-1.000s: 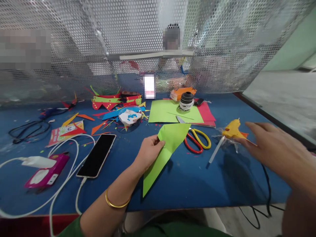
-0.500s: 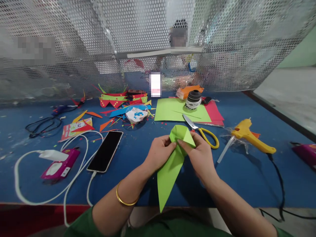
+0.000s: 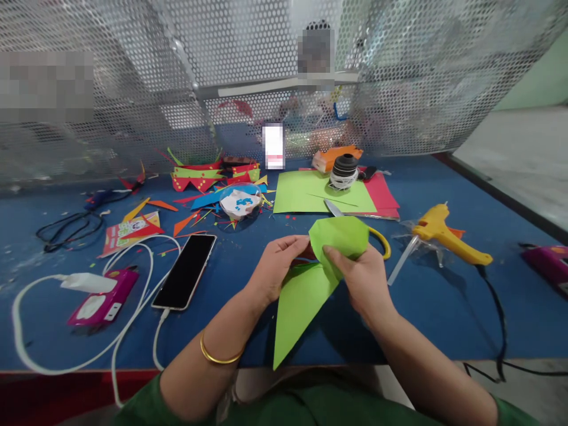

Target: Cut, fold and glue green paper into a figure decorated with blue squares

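A sheet of light green paper point(image 3: 306, 305), folded and curled over at its top, is held above the table's near edge. Its long pointed end hangs down toward me. My right hand point(image 3: 366, 278) grips the curled part on the right, thumb on the front and the other fingers hidden behind. On the left side, my left hand point(image 3: 277, 266) has thumb and forefinger closed together at the paper's edge; its lower fingers are partly hidden behind the sheet. Just beyond the paper lie yellow-handled scissors point(image 3: 384, 244), partly covered by it.
A yellow glue gun point(image 3: 450, 236) lies at right. Flat green paper point(image 3: 297, 192) carries a black-and-white spool-like object point(image 3: 344, 171). At left are a phone point(image 3: 186, 272), a purple power strip point(image 3: 104, 299) and white cable. Paper scraps and a round dish point(image 3: 239, 201) lie behind. A perforated sheet point(image 3: 248, 47) stands at the back.
The curled top of the paper has opened wider and turned toward the right. My left hand has shifted slightly left, away from the middle of the fold. The view has moved a little.
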Available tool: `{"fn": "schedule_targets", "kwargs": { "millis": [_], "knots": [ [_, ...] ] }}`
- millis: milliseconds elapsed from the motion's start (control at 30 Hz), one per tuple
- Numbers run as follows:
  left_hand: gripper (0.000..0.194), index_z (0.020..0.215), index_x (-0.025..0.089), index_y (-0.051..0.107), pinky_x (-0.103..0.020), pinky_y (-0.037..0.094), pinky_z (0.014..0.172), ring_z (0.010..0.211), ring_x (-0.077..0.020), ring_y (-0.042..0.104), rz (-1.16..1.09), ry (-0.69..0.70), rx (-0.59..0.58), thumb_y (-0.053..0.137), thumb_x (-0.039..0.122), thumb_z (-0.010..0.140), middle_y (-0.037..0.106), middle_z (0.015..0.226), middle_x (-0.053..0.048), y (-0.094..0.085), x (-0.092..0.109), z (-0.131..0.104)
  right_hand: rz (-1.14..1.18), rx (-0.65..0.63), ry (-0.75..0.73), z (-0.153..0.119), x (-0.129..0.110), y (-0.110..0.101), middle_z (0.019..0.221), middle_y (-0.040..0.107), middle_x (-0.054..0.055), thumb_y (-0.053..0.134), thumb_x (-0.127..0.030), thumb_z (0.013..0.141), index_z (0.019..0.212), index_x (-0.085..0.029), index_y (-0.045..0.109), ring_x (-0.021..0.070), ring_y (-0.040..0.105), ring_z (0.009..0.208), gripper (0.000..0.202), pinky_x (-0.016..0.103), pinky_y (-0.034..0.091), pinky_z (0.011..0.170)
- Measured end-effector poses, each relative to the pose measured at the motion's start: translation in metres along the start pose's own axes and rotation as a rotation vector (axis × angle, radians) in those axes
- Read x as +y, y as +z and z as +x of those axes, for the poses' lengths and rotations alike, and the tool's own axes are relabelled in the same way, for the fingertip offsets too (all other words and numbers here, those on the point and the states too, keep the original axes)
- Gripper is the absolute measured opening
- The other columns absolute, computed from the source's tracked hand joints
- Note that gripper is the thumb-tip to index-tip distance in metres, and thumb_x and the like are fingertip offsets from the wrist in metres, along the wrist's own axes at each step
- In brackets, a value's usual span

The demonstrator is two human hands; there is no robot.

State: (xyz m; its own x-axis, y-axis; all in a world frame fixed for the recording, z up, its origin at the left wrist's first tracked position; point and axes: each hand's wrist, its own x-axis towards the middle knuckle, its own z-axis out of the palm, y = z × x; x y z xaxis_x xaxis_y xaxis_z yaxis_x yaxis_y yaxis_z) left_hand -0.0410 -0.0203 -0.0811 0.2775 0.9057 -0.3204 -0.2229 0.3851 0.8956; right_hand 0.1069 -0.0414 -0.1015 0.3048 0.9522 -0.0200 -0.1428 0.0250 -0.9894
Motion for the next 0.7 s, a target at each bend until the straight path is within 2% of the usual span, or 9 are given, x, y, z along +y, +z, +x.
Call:
{"fn": "schedule_targets", "kwargs": {
  "millis": [167, 267, 500, 700],
  "knots": [
    [0.03, 0.08, 0.017, 0.077, -0.026, 0.048, 0.071, 0.068, -0.013, 0.06, 0.124, 0.157, 0.093, 0.083, 0.044, 0.07, 0.07, 0.072, -0.002, -0.0043, -0.0038, 0.0044, -0.015, -0.059, 0.023, -0.0004, -0.0014, -0.0025, 0.087, 0.076, 0.004, 0.079, -0.034, 0.067, 0.094, -0.018, 0.072, 0.0211, 0.067, 0.076, 0.032, 0.034, 0.054, 0.07],
    [0.027, 0.074, 0.017, 0.075, -0.026, 0.046, 0.072, 0.067, -0.012, 0.058, 0.164, 0.171, 0.101, 0.082, 0.042, 0.071, 0.069, 0.07, -0.001, -0.0062, -0.0026, 0.0053, -0.027, -0.085, 0.062, -0.0001, -0.0039, -0.003, 0.087, 0.076, 0.004, 0.08, -0.033, 0.065, 0.097, -0.018, 0.073, 0.021, 0.067, 0.075, 0.036, 0.034, 0.054, 0.069],
    [0.028, 0.067, 0.017, 0.07, -0.026, 0.044, 0.069, 0.065, -0.0117, 0.055, 0.245, 0.222, 0.133, 0.079, 0.043, 0.073, 0.067, 0.067, 0.0, -0.0021, 0.0033, 0.0001, 0.125, -0.133, 0.128, -0.0032, -0.0082, -0.0013, 0.094, 0.079, 0.008, 0.082, -0.037, 0.065, 0.091, -0.017, 0.075, 0.0251, 0.072, 0.087, 0.033, 0.038, 0.056, 0.08],
    [0.026, 0.068, 0.017, 0.07, -0.026, 0.045, 0.067, 0.066, -0.0136, 0.056, 0.34, 0.314, 0.169, 0.076, 0.041, 0.075, 0.068, 0.067, -0.001, 0.0022, 0.0015, -0.0012, 0.122, -0.129, 0.054, -0.0049, -0.0079, 0.001, 0.094, 0.078, 0.007, 0.085, -0.036, 0.066, 0.092, -0.018, 0.074, 0.0237, 0.072, 0.086, 0.034, 0.036, 0.056, 0.078]
  ]
}}
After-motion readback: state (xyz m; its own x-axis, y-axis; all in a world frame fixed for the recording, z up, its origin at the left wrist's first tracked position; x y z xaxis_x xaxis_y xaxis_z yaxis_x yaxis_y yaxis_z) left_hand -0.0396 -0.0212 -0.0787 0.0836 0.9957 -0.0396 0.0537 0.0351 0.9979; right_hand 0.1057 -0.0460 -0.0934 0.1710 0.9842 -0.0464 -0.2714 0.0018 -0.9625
